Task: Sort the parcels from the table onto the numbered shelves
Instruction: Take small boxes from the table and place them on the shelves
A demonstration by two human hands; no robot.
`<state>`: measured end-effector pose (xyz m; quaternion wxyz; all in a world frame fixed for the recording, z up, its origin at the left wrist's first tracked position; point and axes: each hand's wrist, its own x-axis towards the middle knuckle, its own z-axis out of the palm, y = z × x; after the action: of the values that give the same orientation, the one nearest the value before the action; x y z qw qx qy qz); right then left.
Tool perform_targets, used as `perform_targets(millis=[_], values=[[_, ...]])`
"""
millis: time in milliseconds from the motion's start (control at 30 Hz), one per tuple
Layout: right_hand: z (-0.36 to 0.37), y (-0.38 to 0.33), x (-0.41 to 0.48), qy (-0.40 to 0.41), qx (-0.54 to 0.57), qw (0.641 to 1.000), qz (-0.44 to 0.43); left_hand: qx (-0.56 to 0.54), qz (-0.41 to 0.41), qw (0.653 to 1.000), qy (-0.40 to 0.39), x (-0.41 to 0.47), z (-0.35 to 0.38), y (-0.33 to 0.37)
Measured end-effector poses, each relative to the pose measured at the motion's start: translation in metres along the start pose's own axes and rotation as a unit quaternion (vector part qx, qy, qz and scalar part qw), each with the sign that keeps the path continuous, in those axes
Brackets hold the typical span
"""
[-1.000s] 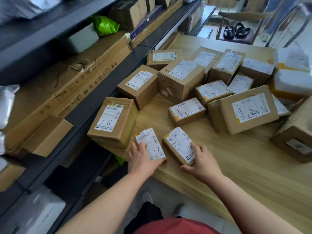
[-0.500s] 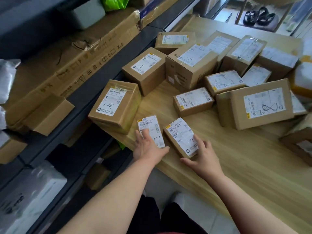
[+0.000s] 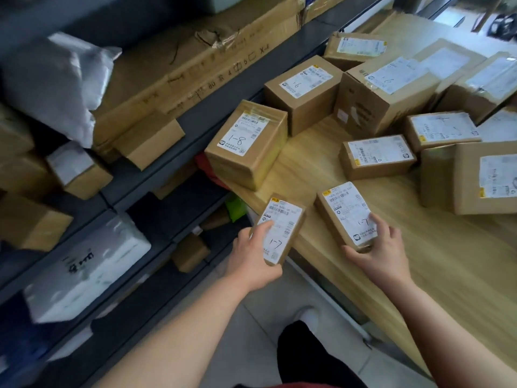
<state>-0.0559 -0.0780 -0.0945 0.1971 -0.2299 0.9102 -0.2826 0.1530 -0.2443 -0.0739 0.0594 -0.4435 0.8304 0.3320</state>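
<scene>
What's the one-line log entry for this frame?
left hand: grips left 1-7 box, past table edge | right hand: grips right 1-7 box, over table | shelves: not reached

Left-side parcel (image 3: 280, 228) now off table (image 3: 436, 264)

The pale wooden desk (image 3: 419, 261) carries a crowd of brown cardboard parcels. One marked 1-8 (image 3: 246, 144) sits at its near-left corner, with one marked -6 (image 3: 305, 93) just behind. Beside the desk, dark shelves (image 3: 212, 110) hold a long flat carton (image 3: 195, 60) and a grey mailer bag (image 3: 56, 85), with a white wrapped parcel (image 3: 84, 267) lower down.
</scene>
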Motion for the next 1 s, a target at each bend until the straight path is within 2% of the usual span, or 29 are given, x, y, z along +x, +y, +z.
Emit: perform_targets(millis=[100,200,567,800,1000], values=[[0.012,-0.011,-0.020,-0.008,0.014,1.000,-0.024,-0.019,-0.007,0.999,0.030,-0.038,-0.003,-0.036],[0.035,-0.027,-0.059,-0.065,-0.001,0.995,-0.070,-0.050,-0.048,0.994,0.080,-0.079,-0.003,-0.074],[0.113,-0.108,-0.236,-0.158,0.000,0.952,-0.262,-0.081,-0.200,0.944,0.251,-0.287,-0.014,-0.192],[0.166,-0.154,-0.330,-0.250,-0.027,0.889,-0.384,-0.116,-0.320,0.868,0.362,-0.418,-0.010,-0.249],[0.207,-0.207,-0.401,-0.320,-0.059,0.802,-0.501,-0.149,-0.396,0.789,0.445,-0.508,0.000,-0.280]])
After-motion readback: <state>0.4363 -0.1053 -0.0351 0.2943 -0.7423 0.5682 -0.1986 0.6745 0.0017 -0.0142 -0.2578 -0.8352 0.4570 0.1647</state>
